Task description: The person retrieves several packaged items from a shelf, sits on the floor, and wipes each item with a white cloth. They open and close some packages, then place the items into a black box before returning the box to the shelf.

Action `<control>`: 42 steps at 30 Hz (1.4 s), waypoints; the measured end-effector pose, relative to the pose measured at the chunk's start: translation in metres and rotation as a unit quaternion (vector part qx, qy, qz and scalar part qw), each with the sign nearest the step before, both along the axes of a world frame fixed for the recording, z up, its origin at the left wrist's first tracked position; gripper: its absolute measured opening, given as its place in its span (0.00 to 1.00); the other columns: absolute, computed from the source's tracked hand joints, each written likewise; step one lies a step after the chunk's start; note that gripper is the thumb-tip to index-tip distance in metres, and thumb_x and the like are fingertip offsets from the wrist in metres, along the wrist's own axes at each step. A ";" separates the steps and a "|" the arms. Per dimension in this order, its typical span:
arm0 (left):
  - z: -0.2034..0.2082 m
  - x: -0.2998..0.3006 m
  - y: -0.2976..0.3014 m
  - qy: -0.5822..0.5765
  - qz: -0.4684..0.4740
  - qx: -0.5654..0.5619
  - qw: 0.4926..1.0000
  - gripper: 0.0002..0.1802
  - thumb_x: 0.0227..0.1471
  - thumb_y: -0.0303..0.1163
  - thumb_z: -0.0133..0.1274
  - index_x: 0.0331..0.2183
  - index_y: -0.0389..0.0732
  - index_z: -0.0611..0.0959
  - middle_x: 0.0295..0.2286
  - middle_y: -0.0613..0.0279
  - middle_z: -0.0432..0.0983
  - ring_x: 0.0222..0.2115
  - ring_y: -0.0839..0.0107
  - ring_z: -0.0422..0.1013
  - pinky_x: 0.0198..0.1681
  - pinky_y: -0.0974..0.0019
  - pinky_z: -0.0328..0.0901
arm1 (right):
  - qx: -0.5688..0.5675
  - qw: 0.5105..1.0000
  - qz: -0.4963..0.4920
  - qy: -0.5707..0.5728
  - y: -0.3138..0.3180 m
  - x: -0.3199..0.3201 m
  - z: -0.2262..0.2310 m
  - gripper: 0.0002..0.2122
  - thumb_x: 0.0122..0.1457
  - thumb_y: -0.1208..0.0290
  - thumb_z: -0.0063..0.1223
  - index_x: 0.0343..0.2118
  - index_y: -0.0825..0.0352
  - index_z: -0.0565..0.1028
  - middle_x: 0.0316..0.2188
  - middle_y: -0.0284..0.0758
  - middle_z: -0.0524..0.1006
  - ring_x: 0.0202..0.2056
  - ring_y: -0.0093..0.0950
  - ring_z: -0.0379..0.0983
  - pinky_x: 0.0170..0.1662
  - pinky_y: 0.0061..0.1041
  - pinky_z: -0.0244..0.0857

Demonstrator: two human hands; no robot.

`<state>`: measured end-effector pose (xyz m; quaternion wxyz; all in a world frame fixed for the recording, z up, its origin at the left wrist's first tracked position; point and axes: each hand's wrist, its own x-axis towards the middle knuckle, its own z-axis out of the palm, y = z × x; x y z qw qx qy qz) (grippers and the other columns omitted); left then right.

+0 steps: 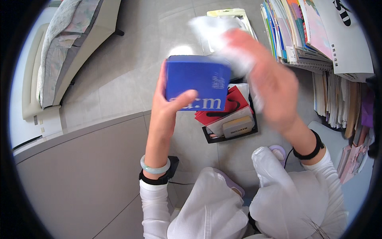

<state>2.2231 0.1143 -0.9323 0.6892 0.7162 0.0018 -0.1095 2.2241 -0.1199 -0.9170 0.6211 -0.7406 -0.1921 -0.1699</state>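
Note:
My left hand (168, 104) grips a blue box (197, 75) with white print, its thumb across the front and the fingers behind the left side. The box is held up above the floor. Just right of it, my right hand (276, 89) is smeared by motion. A soft white cloth or tissue (211, 31) is in that hand, part of it spreading out past the fingers and part hanging below the palm. Its exact kind is too blurred to tell. Whether the cloth touches the box's far right corner I cannot tell.
Below the box a black tray (229, 139) on the floor holds a red paper bag (240, 101) and a tan case (238, 127). A yellow-edged packet (227, 12) lies farther off. Books (292, 36) and papers stand at right, a grey cabinet (91, 171) at left.

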 end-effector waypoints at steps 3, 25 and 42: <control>-0.009 0.004 -0.029 -0.221 0.014 0.171 0.960 0.37 0.53 0.40 0.58 0.60 0.38 0.65 0.57 0.51 0.65 0.57 0.59 0.64 0.58 0.56 0.60 | -0.312 0.934 0.143 -0.100 0.035 -0.015 0.010 0.24 0.62 0.47 0.46 0.58 0.51 0.72 0.62 0.31 0.66 0.67 0.38 0.51 0.69 0.46 0.30; -0.125 -0.149 0.077 0.147 0.421 -0.136 0.885 0.27 0.55 0.36 0.58 0.54 0.42 0.69 0.45 0.64 0.71 0.44 0.74 0.69 0.50 0.64 0.65 | 0.247 0.929 -0.145 0.233 -0.081 0.019 -0.102 0.21 0.69 0.63 0.40 0.54 0.76 0.71 0.48 0.35 0.76 0.48 0.22 0.71 0.54 0.22 0.61; -0.176 -0.120 0.000 -0.269 -0.008 0.373 0.888 0.27 0.47 0.30 0.62 0.50 0.38 0.75 0.44 0.51 0.73 0.42 0.56 0.71 0.44 0.56 0.67 | -0.282 0.938 0.175 -0.094 0.062 -0.082 -0.129 0.18 0.50 0.75 0.54 0.46 0.63 0.77 0.49 0.34 0.73 0.49 0.32 0.70 0.49 0.33 0.62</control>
